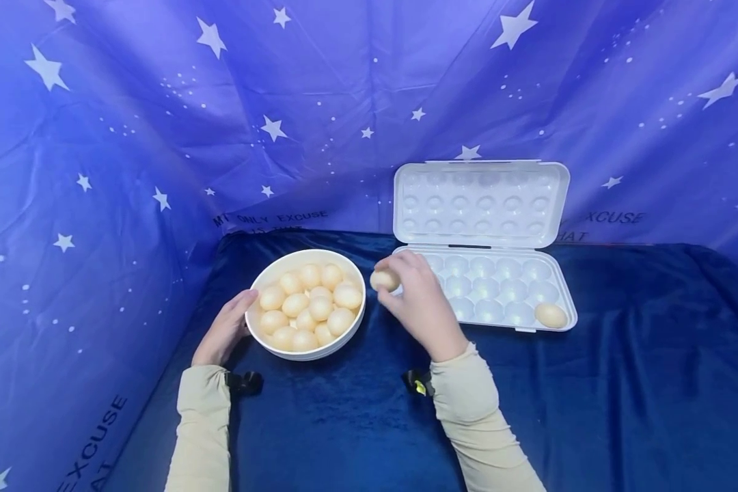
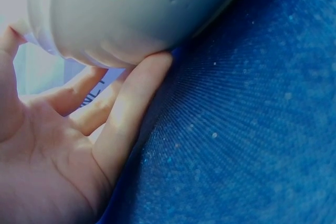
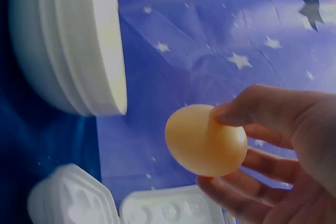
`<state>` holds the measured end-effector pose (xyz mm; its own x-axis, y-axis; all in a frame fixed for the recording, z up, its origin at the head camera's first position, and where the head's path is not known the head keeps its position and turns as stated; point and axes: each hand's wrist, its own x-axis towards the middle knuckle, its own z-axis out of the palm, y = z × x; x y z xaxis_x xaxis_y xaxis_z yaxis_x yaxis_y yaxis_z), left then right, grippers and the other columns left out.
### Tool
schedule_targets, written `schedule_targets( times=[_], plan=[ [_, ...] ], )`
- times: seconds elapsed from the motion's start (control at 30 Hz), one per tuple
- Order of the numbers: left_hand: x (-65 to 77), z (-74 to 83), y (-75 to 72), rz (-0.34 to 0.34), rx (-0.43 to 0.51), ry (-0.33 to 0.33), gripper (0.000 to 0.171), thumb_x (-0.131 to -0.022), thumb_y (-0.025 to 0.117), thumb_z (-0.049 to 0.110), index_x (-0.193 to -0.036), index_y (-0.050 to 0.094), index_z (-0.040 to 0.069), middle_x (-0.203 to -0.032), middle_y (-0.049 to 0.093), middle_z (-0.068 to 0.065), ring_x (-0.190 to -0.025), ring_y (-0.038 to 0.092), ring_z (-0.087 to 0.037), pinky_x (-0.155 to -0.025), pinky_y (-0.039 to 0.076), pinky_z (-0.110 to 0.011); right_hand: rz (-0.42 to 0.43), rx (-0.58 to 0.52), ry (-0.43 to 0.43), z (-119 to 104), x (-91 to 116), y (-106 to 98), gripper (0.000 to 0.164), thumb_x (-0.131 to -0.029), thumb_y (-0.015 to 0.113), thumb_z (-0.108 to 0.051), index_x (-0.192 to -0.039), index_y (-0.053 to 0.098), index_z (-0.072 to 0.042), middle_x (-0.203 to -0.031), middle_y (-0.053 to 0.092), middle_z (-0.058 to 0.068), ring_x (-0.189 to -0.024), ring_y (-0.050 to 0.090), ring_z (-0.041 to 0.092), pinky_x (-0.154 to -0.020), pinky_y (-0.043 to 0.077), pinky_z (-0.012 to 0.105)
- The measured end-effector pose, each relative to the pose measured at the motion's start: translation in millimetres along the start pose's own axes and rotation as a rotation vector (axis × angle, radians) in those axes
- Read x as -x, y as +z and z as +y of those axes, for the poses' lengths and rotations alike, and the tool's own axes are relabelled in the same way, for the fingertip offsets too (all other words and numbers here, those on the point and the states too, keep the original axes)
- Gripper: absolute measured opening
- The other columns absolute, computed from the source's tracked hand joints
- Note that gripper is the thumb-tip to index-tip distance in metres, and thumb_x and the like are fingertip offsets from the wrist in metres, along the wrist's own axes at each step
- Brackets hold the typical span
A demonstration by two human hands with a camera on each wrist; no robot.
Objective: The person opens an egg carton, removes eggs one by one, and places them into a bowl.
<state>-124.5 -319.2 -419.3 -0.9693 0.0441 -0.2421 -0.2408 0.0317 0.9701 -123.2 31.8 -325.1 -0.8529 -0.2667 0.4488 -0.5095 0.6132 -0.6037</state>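
Observation:
A white bowl (image 1: 310, 354) full of pale tan eggs (image 1: 294, 305) stands left of centre on the blue cloth. At its left side my left hand (image 1: 224, 329) holds it, thumb by the rim and fingers (image 2: 134, 103) against the outer wall. Between bowl and egg carton, my right hand (image 1: 421, 304) pinches one egg (image 3: 202, 140) with thumb and fingertips. The white carton (image 1: 488, 311) lies open on the right, its lid (image 1: 480, 236) raised at the back. One egg (image 1: 551, 316) sits in its front right cup; the hand covers the carton's left end.
Dark blue velvety cloth (image 1: 338, 424) covers the table. Behind and to the left hangs a purple-blue curtain (image 1: 320, 82) with white stars and printed words. The carton's lid stands close in front of that curtain.

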Motion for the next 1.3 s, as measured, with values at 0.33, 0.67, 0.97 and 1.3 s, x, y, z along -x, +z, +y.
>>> schedule_targets(
  times=[0.33, 0.67, 0.97, 1.3],
  plan=[
    [3.0, 4.7, -3.5, 0.002, 0.001, 0.010, 0.054, -0.107, 0.041, 0.040, -0.141, 0.036, -0.002, -0.106, 0.062, 0.016, -0.097, 0.062, 0.000, -0.081, 0.054, -0.024, -0.042, 0.015, -0.127, -19.9, 5.6, 28.6, 0.022, -0.086, 0.075, -0.010, -0.107, 0.069, -0.006, -0.106, 0.065, 0.006, -0.101, 0.057, 0.024, -0.090, 0.050, 0.037],
    [3.1, 0.5, 1.3, 0.000, 0.003, 0.001, 0.050, -0.106, 0.042, 0.041, -0.137, 0.040, 0.001, -0.107, 0.062, 0.014, -0.098, 0.063, -0.001, -0.082, 0.054, -0.025, -0.185, 0.042, -0.315, -32.7, 17.3, 61.2, 0.022, -0.093, 0.070, -0.018, -0.113, 0.066, -0.009, -0.115, 0.063, 0.002, -0.111, 0.056, 0.018, -0.099, 0.047, 0.033],
    [-1.0, 1.6, 3.8, -0.003, -0.012, 0.018, 0.057, -0.106, 0.042, 0.042, -0.141, 0.037, -0.003, -0.112, 0.060, 0.010, -0.099, 0.062, 0.000, -0.083, 0.055, -0.026, -0.214, 0.109, -0.336, -34.7, 21.0, 74.1, 0.021, -0.095, 0.068, -0.016, -0.115, 0.066, -0.010, -0.118, 0.061, 0.002, -0.110, 0.055, 0.018, -0.097, 0.048, 0.030],
    [1.8, 1.2, 2.7, 0.010, -0.014, 0.008, 0.059, -0.107, 0.039, 0.043, -0.142, 0.036, -0.003, -0.110, 0.061, 0.012, -0.099, 0.062, 0.000, -0.083, 0.055, -0.026, -0.207, 0.180, -0.368, -39.4, 23.8, 79.8, 0.026, -0.092, 0.068, -0.009, -0.119, 0.067, -0.007, -0.124, 0.063, 0.007, -0.118, 0.056, 0.020, -0.104, 0.044, 0.032]
  ],
)
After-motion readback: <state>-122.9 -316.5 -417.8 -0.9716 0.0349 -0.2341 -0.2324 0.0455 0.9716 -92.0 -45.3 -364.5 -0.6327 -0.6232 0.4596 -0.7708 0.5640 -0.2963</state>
